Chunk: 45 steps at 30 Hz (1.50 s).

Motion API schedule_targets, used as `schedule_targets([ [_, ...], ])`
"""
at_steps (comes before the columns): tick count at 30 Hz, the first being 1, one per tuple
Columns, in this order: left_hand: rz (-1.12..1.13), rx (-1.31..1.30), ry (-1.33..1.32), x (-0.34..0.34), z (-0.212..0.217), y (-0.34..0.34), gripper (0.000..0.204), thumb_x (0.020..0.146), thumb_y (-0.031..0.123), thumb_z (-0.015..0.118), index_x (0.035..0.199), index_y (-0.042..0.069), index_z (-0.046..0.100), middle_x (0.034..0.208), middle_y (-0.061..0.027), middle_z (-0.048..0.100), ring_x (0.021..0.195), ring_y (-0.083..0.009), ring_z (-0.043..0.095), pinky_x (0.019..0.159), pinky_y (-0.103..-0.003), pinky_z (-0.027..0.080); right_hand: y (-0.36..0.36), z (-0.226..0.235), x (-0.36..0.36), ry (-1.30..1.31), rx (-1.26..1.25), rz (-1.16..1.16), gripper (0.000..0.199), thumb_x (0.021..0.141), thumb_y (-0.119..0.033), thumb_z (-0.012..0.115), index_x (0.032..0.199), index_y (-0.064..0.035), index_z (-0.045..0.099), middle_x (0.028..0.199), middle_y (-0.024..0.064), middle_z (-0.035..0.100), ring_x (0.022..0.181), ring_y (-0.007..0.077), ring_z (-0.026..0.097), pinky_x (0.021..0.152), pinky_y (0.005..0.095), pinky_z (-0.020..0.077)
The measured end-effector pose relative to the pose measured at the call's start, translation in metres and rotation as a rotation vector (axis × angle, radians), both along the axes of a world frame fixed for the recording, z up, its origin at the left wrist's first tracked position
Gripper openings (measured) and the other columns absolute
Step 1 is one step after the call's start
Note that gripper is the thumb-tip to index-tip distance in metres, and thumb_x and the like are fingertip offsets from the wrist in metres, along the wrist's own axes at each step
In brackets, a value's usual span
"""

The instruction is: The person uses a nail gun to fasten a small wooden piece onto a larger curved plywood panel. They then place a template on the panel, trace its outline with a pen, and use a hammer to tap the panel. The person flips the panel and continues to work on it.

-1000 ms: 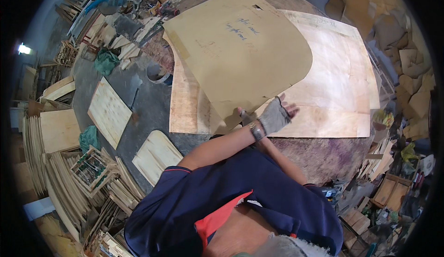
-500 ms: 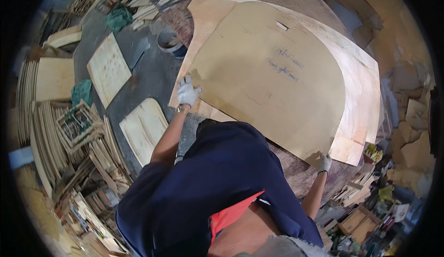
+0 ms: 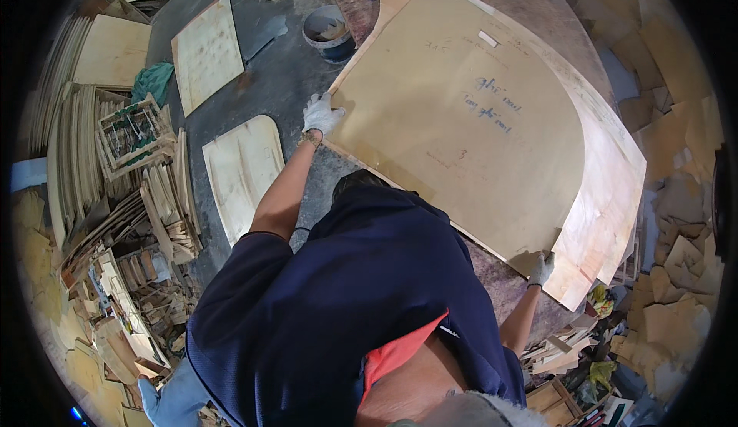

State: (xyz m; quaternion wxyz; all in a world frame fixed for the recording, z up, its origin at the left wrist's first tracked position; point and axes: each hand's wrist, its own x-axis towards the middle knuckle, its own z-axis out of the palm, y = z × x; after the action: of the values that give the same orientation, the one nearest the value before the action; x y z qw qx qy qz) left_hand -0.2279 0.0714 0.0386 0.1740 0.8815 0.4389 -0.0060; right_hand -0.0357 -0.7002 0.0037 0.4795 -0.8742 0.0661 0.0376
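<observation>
Plywood fills the middle of our view: a large curved template sheet (image 3: pixel 461 119), tan, with one rounded end and handwriting on its face, lies on top of a paler plywood panel (image 3: pixel 607 196) that shows as a border along its far and right edges. Both rest on a reddish-brown workbench (image 3: pixel 507 289), whose bare surface appears beyond the near right corner of the panel and again at the far end.

We hold the template sheet at two points. Our left hand (image 3: pixel 320 113), in a white work glove, is closed over the sheet's left edge, fingers curled onto the top face. Our right hand (image 3: pixel 542 269), also gloved in white, grips the near right corner of the sheet, with the fingers wrapped around the edge; how tightly, we cannot tell at this size.

Our arms are spread wide, and our dark blue shirt (image 3: pixel 346 312) covers the lower centre of the view.

Just beyond the left hand, a small grey bucket (image 3: pixel 329 31) stands on the dark floor, near the far left corner of the sheets. Left of it, two smaller boards (image 3: pixel 206 52) lie flat on the floor, one rectangular, one with a rounded end. Stacked wood pieces (image 3: pixel 84 158) crowd the left side, and scrap offcuts (image 3: pixel 676 119) pile up on the right.
</observation>
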Motion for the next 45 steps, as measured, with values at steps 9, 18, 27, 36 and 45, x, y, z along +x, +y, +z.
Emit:
schedule_targets([
  [9, -0.209, -0.049, 0.075, -0.049, 0.018, 0.011, 0.080, 0.075, 0.044, 0.076, 0.142, 0.009, 0.050, 0.136, -0.0207, 0.050, 0.127, -0.0418, 0.049, 0.104, -0.052, 0.043, -0.005, 0.002, -0.021, 0.058, 0.015, -0.123, 0.043, 0.089, -0.004, 0.060, 0.131, 0.0055, 0.058, 0.089, -0.0004, 0.057, 0.073, 0.0094, 0.049, 0.061, 0.0260, 0.0423],
  [18, -0.506, -0.133, 0.163, -0.087, 0.030, 0.005, 0.102, 0.068, 0.028, 0.089, 0.156, 0.019, 0.038, 0.166, -0.0201, 0.021, 0.147, -0.0406, 0.035, 0.117, -0.045, 0.039, 0.001, -0.026, -0.036, -0.027, 0.143, -0.397, 0.015, 0.088, -0.002, 0.062, 0.099, 0.0013, 0.071, 0.086, 0.0014, 0.065, 0.078, 0.0125, 0.058, 0.072, 0.0274, 0.0487],
  [27, -0.459, -0.163, -0.026, -0.089, 0.007, 0.023, 0.089, 0.071, 0.030, 0.087, 0.149, 0.016, 0.047, 0.157, -0.0196, 0.040, 0.141, -0.0378, 0.044, 0.113, -0.043, 0.043, 0.004, -0.027, -0.043, -0.037, 0.336, -0.359, 0.026, 0.091, 0.002, 0.060, 0.115, 0.0037, 0.069, 0.101, 0.0044, 0.068, 0.090, 0.0131, 0.061, 0.077, 0.0270, 0.0497],
  [36, -0.422, -0.175, 0.004, -0.086, 0.012, 0.022, 0.091, 0.069, 0.030, 0.087, 0.150, 0.019, 0.047, 0.157, -0.0180, 0.040, 0.140, -0.0375, 0.046, 0.113, -0.041, 0.043, 0.016, -0.010, -0.038, 0.009, 0.366, -0.293, 0.028, 0.094, -0.006, 0.063, 0.121, 0.0003, 0.070, 0.099, 0.0029, 0.068, 0.082, 0.0104, 0.060, 0.068, 0.0251, 0.0478],
  [45, -0.434, -0.127, 0.013, -0.093, 0.002, 0.025, 0.090, 0.070, 0.034, 0.086, 0.150, 0.018, 0.048, 0.157, -0.0205, 0.040, 0.141, -0.0375, 0.045, 0.114, -0.042, 0.042, 0.021, -0.021, -0.033, -0.082, 0.331, -0.381, 0.019, 0.090, -0.005, 0.066, 0.107, 0.0023, 0.071, 0.085, 0.0015, 0.065, 0.072, 0.0123, 0.058, 0.063, 0.0286, 0.0532],
])
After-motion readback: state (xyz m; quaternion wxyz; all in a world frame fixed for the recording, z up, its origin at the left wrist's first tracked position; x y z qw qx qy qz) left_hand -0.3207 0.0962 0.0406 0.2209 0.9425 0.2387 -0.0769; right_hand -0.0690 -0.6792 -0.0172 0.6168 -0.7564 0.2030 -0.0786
